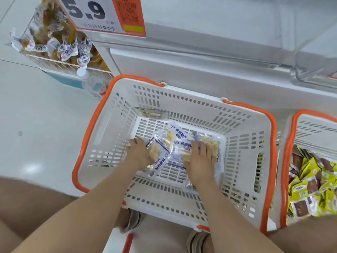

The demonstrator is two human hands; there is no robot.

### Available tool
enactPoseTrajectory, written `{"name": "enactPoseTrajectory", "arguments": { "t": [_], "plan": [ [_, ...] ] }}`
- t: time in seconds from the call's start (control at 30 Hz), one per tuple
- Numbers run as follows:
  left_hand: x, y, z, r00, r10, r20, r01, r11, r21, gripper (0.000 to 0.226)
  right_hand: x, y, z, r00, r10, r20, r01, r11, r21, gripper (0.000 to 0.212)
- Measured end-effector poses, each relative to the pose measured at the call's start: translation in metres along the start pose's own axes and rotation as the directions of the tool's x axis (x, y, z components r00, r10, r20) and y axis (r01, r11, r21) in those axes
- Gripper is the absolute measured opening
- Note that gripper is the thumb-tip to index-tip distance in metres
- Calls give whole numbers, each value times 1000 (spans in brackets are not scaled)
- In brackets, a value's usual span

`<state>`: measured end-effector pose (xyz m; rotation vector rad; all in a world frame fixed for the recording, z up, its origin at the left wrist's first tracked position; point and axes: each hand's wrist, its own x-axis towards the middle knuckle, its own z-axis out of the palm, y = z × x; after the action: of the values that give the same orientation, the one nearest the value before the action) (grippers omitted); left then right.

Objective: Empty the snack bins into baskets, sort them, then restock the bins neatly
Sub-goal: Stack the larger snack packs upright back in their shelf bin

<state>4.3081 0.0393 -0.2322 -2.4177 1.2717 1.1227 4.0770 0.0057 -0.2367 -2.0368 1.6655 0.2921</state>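
Note:
A white basket with an orange rim point(91, 136) sits on the floor in front of me. On its bottom lie several clear fish-slice snack packets with blue print point(173, 141). Both my hands reach down inside it. My left hand point(139, 152) lies at the left side of the pile, fingers curled round a packet. My right hand point(198, 161) rests on the right side of the pile, fingers spread and bent over the packets. One more packet point(151, 113) leans against the basket's far wall.
A second orange-rimmed basket point(291, 143) at the right holds several yellow and brown snack packets point(313, 187). A wire bin with snack packets point(60, 46) and a water bottle point(91, 83) stand at the back left, under a price sign point(94, 13). White display bins point(200, 61) run behind.

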Motion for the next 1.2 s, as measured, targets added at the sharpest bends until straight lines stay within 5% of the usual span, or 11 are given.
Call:
{"name": "enactPoseTrajectory", "arguments": {
  "t": [0.1,0.2,0.3,0.47,0.57,0.7,0.8,0.9,1.0,1.1,1.2],
  "plan": [
    [-1,5,7,997,-74,15,75,986,-151,107,1,-3,-3,998,38,-41,-41,996,-83,99],
    [0,5,6,994,-70,80,87,969,-231,129,2,1,-2,995,101,-6,-101,992,-76,90],
    [0,5,-2,991,-65,114,106,911,-399,127,-2,4,-2,976,214,-49,-210,976,60,79],
    [-13,5,-26,941,-149,303,306,758,-577,46,3,-6,-23,907,399,134,-417,895,159,48],
    [-25,11,-46,950,-171,260,291,782,-551,39,2,-10,-34,895,400,197,-445,825,348,31],
    [-50,24,-76,986,-72,153,151,778,-610,99,-12,-16,-61,895,361,263,-394,364,844,25],
    [-75,35,-99,999,32,20,-13,785,-619,90,-29,-24,-91,892,248,377,-400,48,915,59],
    [-112,52,-130,979,192,-63,-184,719,-670,36,-48,-30,-129,937,53,346,-345,-25,938,40],
    [-157,71,-170,931,357,-72,-283,585,-760,38,-69,-37,-167,951,-96,295,-298,-20,954,62],
    [-191,83,-203,860,508,-60,-323,450,-832,43,-89,-43,-206,944,-225,242,-258,-41,965,40],
    [-218,87,-226,779,626,-39,-384,427,-819,43,-109,-49,-236,930,-322,180,-227,-116,967,32]
  ]
}}
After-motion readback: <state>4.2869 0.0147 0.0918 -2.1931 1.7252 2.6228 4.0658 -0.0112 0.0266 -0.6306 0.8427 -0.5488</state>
